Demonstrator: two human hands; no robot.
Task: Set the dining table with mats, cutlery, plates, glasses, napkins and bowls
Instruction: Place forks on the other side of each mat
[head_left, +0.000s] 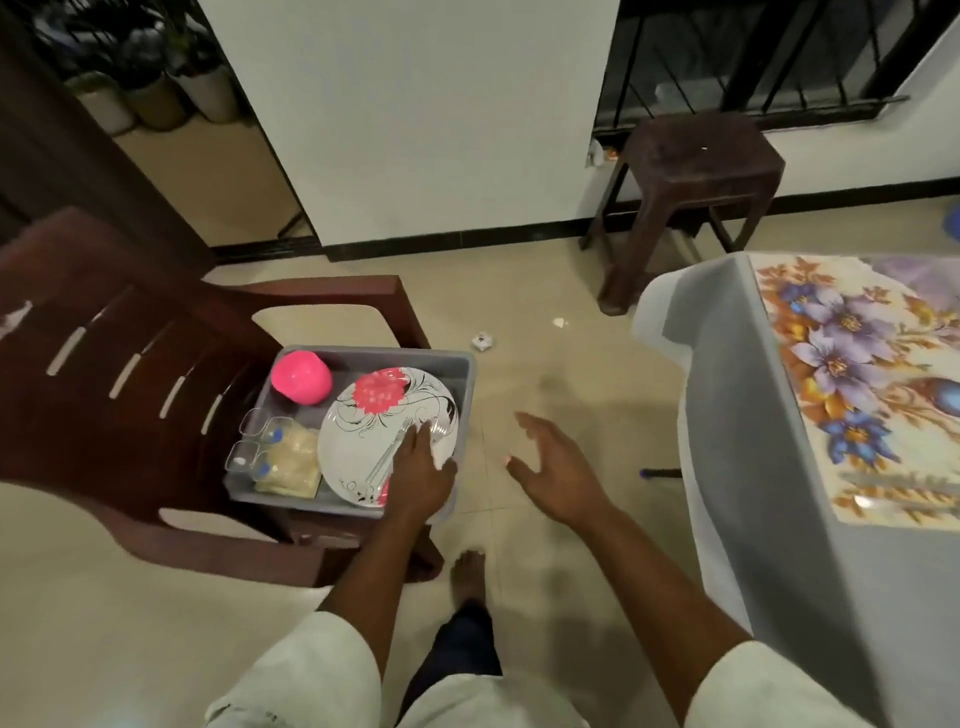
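Progress: early. One floral mat (878, 384) lies on the grey-clothed dining table (727, 415) at right of frame, with what looks like clear cutlery (904, 493) across its near end. No plate, glass, napkin or bowl shows on the visible part of the table; these remain to be moved.

Right hand (550, 467): lower centre, over bare floor between tub and table, fingers spread wide, holding nothing.

Left hand (421, 467): lower centre-left, at the near right corner of the grey tub (457, 369), fingers curled on the edge of the flowered plate (387, 434); grip appears to be forming, lift not yet made.

Grey tub: on the seat of the brown plastic chair (130, 364), left of frame. Contents: flowered plate, with clear cutlery lying on it; pink bowl (301, 376) at the far left corner; two clear glasses (249, 441) along the left side; pale folded napkins (291, 462) beside them.

Obstacles, judged: table corner and hanging cloth lie near the carrying path; loose cutlery on the plate may slide if it tilts.

Farther: small scraps of litter (482, 341) on the tiles; dark stool (696, 156) against the white wall, upper right; potted plants (156, 98), upper left.
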